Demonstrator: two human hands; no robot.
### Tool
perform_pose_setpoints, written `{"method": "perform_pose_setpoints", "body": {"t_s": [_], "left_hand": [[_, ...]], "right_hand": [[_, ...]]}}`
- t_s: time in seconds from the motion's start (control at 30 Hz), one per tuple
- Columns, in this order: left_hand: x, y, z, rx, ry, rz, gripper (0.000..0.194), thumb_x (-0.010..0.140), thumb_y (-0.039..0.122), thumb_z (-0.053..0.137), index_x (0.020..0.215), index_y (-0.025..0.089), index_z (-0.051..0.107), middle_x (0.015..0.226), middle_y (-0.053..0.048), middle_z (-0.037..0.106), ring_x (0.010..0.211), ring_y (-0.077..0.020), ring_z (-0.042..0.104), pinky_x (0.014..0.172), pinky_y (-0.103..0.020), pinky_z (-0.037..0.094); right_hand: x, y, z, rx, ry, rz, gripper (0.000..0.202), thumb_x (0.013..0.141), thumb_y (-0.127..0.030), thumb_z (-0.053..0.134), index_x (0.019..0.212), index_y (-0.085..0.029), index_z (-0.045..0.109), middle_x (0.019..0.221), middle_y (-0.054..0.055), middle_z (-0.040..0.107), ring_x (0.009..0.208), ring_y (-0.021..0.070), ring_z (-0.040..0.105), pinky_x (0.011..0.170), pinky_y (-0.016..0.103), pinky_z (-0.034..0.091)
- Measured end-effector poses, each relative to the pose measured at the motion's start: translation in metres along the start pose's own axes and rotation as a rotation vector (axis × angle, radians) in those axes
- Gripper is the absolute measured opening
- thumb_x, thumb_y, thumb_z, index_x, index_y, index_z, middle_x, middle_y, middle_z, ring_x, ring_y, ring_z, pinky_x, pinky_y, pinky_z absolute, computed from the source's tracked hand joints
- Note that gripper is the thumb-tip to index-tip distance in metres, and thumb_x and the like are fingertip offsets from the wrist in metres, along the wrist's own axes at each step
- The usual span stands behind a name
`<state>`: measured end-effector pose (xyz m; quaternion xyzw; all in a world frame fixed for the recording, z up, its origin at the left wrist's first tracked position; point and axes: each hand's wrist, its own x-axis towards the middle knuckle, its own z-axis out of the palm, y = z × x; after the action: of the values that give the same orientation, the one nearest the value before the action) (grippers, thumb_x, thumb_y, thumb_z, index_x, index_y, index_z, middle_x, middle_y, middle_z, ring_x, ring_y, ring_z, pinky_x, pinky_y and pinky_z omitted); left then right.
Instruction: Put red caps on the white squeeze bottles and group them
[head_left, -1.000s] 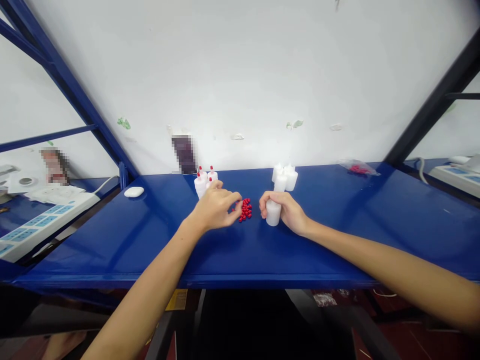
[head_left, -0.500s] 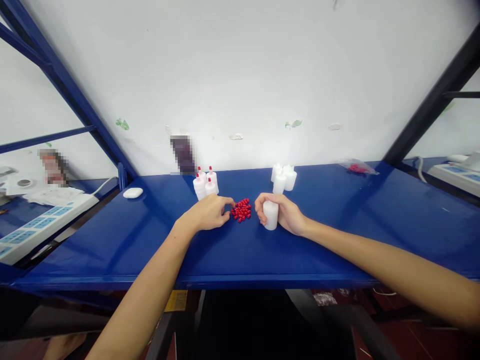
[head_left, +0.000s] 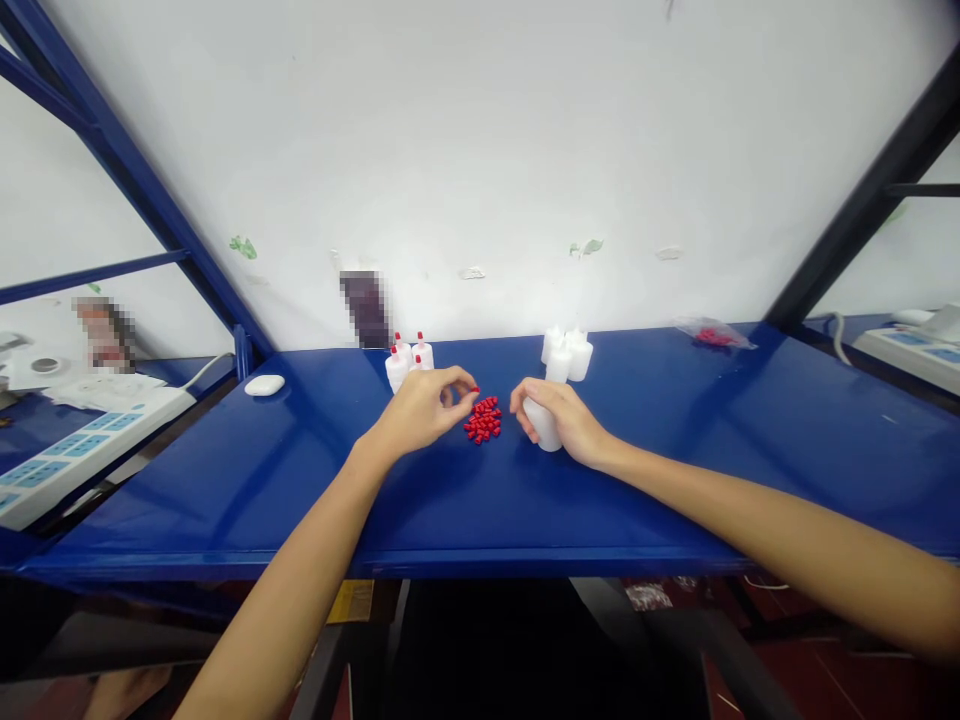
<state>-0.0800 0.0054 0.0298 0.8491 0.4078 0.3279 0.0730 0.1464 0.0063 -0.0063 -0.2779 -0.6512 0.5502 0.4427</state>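
Between thumb and forefinger, my left hand (head_left: 427, 405) pinches a small red cap (head_left: 475, 390) just above the pile of red caps (head_left: 482, 420) on the blue table. My right hand (head_left: 562, 415) is wrapped round a white plastic bottle (head_left: 544, 425), which leans a little; its top is hidden by the fingers. Behind my left hand stand several white bottles with red caps (head_left: 397, 370), partly covered by that hand. A group of white bottles without red caps (head_left: 568, 352) stands upright behind my right hand.
A white rounded object (head_left: 265, 385) lies at the table's left. Toward the back right is a clear bag with red pieces (head_left: 714, 334). Blue frame posts (head_left: 217, 290) rise at the sides, and a power strip (head_left: 97, 435) lies beyond the left one.
My left hand has risen from the pile with a red cap in its pinch. The bottle in my right hand has tilted and shifted slightly.
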Motion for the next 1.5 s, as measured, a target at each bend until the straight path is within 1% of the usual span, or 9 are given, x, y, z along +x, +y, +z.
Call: {"method": "perform_pose_setpoints", "body": {"t_s": [0.07,0.17,0.27,0.57,0.83,1.0,1.2,1.37,1.5], "left_hand": [[0.005,0.015,0.005,-0.148,0.078,-0.015,0.013,0.084,0.027,0.065,0.090,0.017,0.070,0.067,0.000,0.069,0.049,-0.0078,0.052,0.050,-0.021,0.041],[0.015,0.035,0.013,-0.319,0.091,-0.022,0.016,0.081,0.028,0.069,0.089,0.015,0.072,0.066,-0.001,0.070,0.046,-0.0069,0.051,0.045,-0.020,0.038],[0.022,0.044,0.015,-0.356,0.103,0.003,0.014,0.079,0.028,0.071,0.084,0.015,0.073,0.065,-0.002,0.070,0.051,-0.0089,0.056,0.046,-0.021,0.040],[0.024,0.038,0.018,-0.350,0.053,0.063,0.011,0.083,0.025,0.068,0.087,0.017,0.075,0.074,-0.003,0.067,0.057,-0.0094,0.050,0.053,-0.024,0.042],[0.024,0.044,0.033,-0.620,-0.028,-0.032,0.010,0.080,0.024,0.068,0.085,0.016,0.073,0.079,-0.003,0.060,0.061,-0.0093,0.047,0.056,-0.025,0.042],[0.022,0.043,0.039,-0.514,0.036,-0.026,0.011,0.080,0.028,0.071,0.087,0.020,0.075,0.094,-0.004,0.054,0.074,-0.0116,0.050,0.066,-0.027,0.047],[0.018,0.042,0.045,-0.463,0.044,0.051,0.010,0.084,0.029,0.069,0.088,0.020,0.074,0.098,-0.005,0.053,0.084,-0.0146,0.054,0.074,-0.029,0.048],[0.018,0.042,0.043,-0.366,0.159,0.185,0.011,0.090,0.028,0.064,0.091,0.021,0.072,0.097,-0.004,0.053,0.087,-0.0152,0.055,0.081,-0.032,0.049],[0.021,0.018,0.011,-0.225,0.493,0.129,0.011,0.091,0.031,0.063,0.091,0.023,0.070,0.094,-0.003,0.056,0.089,-0.0164,0.056,0.084,-0.033,0.048]], "right_hand": [[0.001,0.002,0.001,0.022,0.021,0.015,0.042,0.091,-0.054,0.048,0.073,-0.018,0.058,0.055,-0.002,0.055,0.046,0.0108,0.050,0.046,0.022,0.038],[0.003,0.005,0.001,0.102,0.048,0.029,0.047,0.089,-0.061,0.046,0.072,-0.018,0.057,0.055,-0.001,0.054,0.044,0.0113,0.048,0.045,0.023,0.038],[0.004,0.005,0.001,0.109,0.052,0.039,0.053,0.087,-0.066,0.043,0.069,-0.018,0.057,0.053,0.000,0.054,0.044,0.0119,0.048,0.045,0.025,0.039],[0.003,0.003,0.002,0.024,0.054,0.013,0.056,0.086,-0.067,0.044,0.063,-0.018,0.056,0.050,0.001,0.053,0.044,0.0126,0.048,0.045,0.025,0.038],[0.000,-0.004,0.003,-0.096,-0.051,-0.092,0.053,0.090,-0.056,0.044,0.053,-0.018,0.054,0.045,0.000,0.051,0.043,0.0117,0.046,0.047,0.026,0.036],[0.000,-0.004,0.002,-0.078,-0.042,-0.033,0.048,0.087,-0.050,0.044,0.052,-0.018,0.052,0.043,0.000,0.049,0.037,0.0111,0.042,0.041,0.026,0.033],[-0.002,0.000,-0.001,-0.066,-0.069,-0.089,0.046,0.086,-0.048,0.045,0.052,-0.018,0.052,0.043,-0.001,0.047,0.036,0.0107,0.040,0.040,0.025,0.030],[-0.002,0.001,0.000,-0.059,-0.037,-0.129,0.044,0.088,-0.052,0.046,0.061,-0.019,0.055,0.050,0.000,0.051,0.044,0.0126,0.045,0.046,0.027,0.035],[-0.001,0.000,-0.001,-0.142,-0.025,-0.091,0.029,0.090,-0.045,0.051,0.078,-0.019,0.059,0.059,-0.001,0.055,0.057,0.0142,0.050,0.059,0.028,0.040]]}}
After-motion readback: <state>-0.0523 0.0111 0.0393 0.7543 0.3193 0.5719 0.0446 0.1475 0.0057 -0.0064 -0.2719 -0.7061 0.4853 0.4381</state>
